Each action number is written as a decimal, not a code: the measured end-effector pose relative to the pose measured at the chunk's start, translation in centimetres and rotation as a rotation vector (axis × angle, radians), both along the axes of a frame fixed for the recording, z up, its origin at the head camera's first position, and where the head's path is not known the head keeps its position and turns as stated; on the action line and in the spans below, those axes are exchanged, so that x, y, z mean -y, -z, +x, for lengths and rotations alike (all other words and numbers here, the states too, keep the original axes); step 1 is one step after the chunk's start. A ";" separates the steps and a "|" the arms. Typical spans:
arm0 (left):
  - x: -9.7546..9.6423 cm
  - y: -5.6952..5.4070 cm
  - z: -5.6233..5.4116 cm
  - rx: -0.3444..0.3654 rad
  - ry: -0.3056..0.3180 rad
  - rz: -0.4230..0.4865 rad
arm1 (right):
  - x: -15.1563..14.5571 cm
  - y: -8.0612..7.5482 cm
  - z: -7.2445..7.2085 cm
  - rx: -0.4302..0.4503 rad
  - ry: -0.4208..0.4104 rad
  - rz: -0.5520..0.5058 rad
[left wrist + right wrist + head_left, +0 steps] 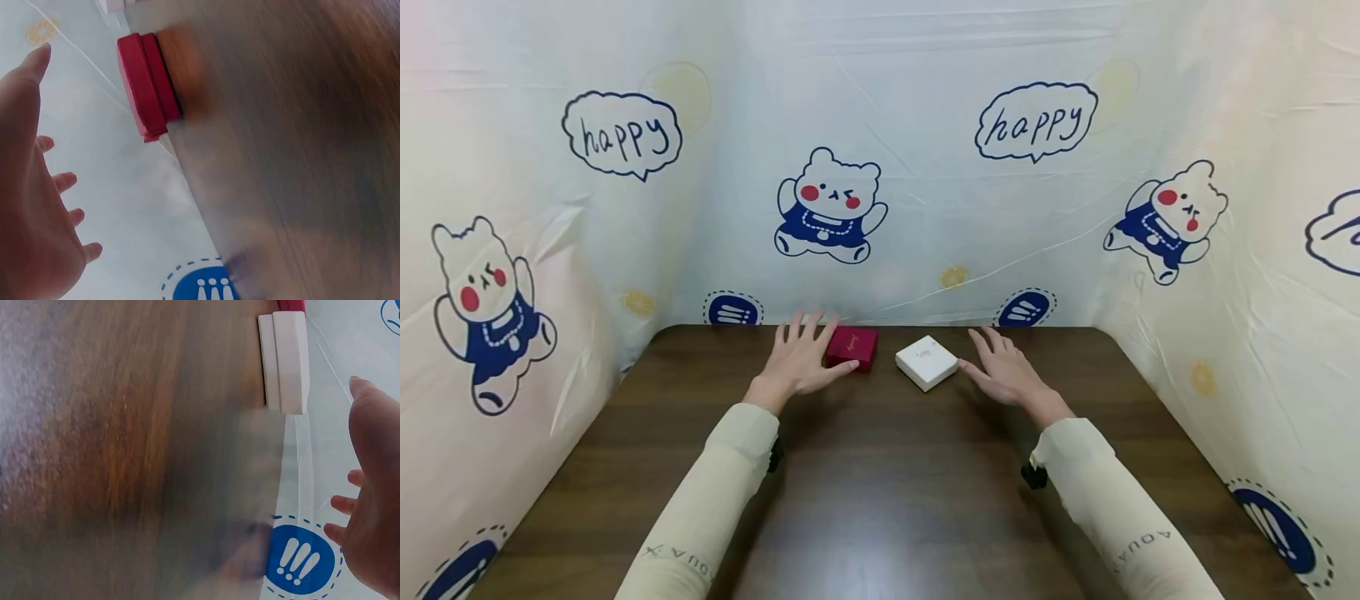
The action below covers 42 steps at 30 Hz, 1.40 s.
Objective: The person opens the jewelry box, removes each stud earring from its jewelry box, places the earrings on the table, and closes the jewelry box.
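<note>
A small red box [854, 345] with a lid lies near the table's far edge. To its right sits a small white box [927, 362], turned at an angle, with faint red lettering on top. My left hand [799, 360] is spread over the left side of the red box, its thumb overlapping the front in the head view; the left wrist view has the hand [37, 200] apart from the red box [149, 84]. Just right of the white box, my right hand [1006, 370] has its fingers extended; the right wrist view has a gap between it and the white box [289, 362].
Both boxes stand on a dark brown wooden table [880, 500]. A pale printed curtain [917, 208] with cartoon bears hangs behind the far edge and along both sides.
</note>
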State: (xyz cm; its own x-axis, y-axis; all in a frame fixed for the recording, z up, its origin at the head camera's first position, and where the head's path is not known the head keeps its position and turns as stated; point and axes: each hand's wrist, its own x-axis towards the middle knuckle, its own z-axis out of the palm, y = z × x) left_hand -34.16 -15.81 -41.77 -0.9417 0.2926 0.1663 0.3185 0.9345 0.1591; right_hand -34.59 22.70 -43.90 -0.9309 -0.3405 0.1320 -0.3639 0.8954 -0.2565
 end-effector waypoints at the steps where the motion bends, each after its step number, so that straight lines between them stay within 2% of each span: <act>1: -0.2 0.1 -0.1 -0.002 0.003 0.000 | 0.1 0.0 0.0 0.003 -0.002 -0.001; 8: -1.9 0.7 -0.7 0.012 0.032 0.016 | 0.6 0.5 -0.3 0.014 -0.019 0.014; 15: -3.8 0.5 -1.3 0.043 0.048 0.063 | 1.3 0.4 -1.4 0.030 -0.039 -0.027; 24: -6.0 1.4 -1.8 0.120 0.104 0.151 | 1.7 1.2 -2.1 0.097 -0.051 -0.075; 29: -6.9 1.8 -1.9 0.135 0.123 0.175 | 2.0 1.5 -2.6 0.147 -0.044 -0.093; 35: -8.4 1.6 -2.0 0.137 0.135 0.173 | 2.7 1.7 -2.8 0.170 -0.040 -0.092; 42: -10.2 1.7 -2.1 0.216 0.136 0.202 | 3.2 1.8 -2.9 0.185 -0.027 -0.079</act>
